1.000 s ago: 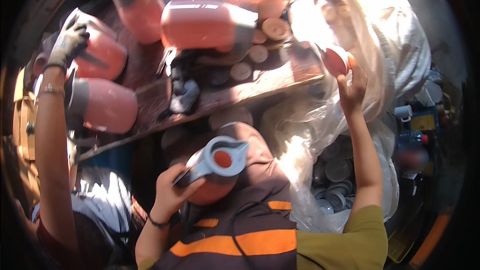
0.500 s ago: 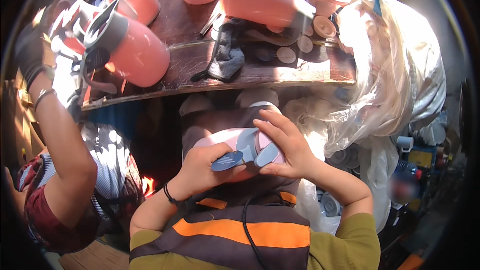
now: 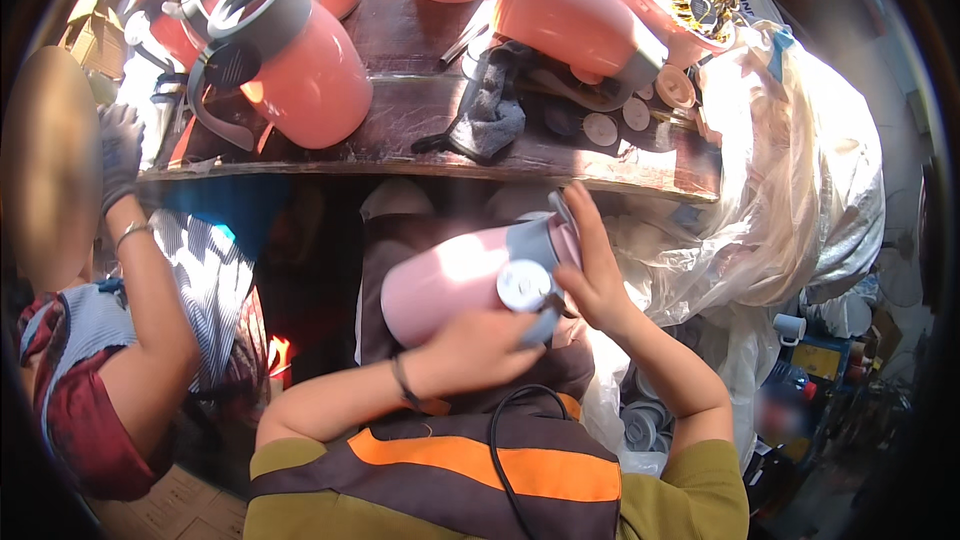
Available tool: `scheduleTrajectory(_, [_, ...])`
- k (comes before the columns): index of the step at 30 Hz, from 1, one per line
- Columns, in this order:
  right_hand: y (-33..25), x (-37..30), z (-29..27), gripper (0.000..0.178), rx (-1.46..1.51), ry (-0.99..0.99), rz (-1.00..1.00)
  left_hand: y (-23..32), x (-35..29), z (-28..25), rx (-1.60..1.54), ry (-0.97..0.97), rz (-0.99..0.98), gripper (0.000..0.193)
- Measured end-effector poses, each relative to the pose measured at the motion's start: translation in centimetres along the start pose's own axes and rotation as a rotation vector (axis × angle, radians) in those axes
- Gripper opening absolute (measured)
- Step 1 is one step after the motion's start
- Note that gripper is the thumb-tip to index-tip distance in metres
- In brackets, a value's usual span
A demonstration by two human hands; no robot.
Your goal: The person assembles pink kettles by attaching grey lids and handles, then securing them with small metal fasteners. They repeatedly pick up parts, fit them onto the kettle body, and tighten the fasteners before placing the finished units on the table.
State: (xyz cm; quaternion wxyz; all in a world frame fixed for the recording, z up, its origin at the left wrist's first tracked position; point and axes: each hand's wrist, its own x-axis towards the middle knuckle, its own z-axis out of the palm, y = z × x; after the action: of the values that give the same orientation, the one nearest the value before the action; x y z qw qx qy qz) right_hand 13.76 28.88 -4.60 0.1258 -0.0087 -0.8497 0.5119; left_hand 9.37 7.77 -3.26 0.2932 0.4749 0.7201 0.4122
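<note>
The pink jug (image 3: 440, 285) lies tilted before the desk (image 3: 410, 100); your left hand's (image 3: 478, 348) fingers curl around its grey handle (image 3: 543, 328), your right hand's (image 3: 595, 278) extend against its top (image 3: 535, 238). Probably light, stiff, slick-sided: grip the handle.

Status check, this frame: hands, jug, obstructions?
Left hand blurred at the handle; right hand at the lid. Pink jug tilted well over. White round tag overlapping it.

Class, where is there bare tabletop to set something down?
Bare table shows between its front left jug and the grey cloth, beyond the held pink jug. Crowded: the right end, with a lying jug, pale discs and a tub.
</note>
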Motion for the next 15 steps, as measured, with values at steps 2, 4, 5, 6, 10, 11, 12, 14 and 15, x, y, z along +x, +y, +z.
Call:
scheduleTrajectory(2, [-0.3,-0.4,-1.1,0.076,-0.279,-0.189,-0.319,-0.9,0.3,-5.1,0.069,0.093,-0.014,0.033])
scheduleTrajectory(4, [0.0,-0.2,-1.4,0.069,-0.375,-0.211,-0.534,-2.3,0.6,-7.9,0.01,0.281,-0.039,0.027])
scheduleTrajectory(5, [0.1,0.1,-1.3,0.065,-0.387,-0.143,-0.539,-1.8,0.7,-7.5,0.117,0.312,-0.043,0.025])
scheduleTrajectory(6, [0.3,0.6,-0.4,0.06,-0.476,-0.058,-0.426,-0.8,0.7,-6.3,0.225,0.346,-0.056,0.023])
scheduleTrajectory(10, [-0.3,1.7,-0.6,0.067,-0.43,-0.224,0.287,1.2,0.5,0.5,0.216,0.215,0.072,0.026])
scheduleTrajectory(11, [-1.6,1.4,-2.0,0.077,-0.513,-0.327,0.288,0.9,1.0,-1.0,0.243,0.241,0.076,0.025])
scheduleTrajectory(12, [-1.9,0.7,-3.2,0.091,-0.516,-0.417,0.279,0.6,0.9,-2.4,0.266,0.257,0.071,0.024])
scheduleTrajectory(14, [-4.5,-0.5,-4.8,0.102,-0.393,-0.614,0.269,-1.4,1.0,-6.2,0.281,0.38,-0.03,0.02])
scheduleTrajectory(15, [-6.1,-0.7,-5.1,0.101,-0.383,-0.654,0.249,-2.1,1.0,-8.0,0.174,0.402,-0.066,0.017])
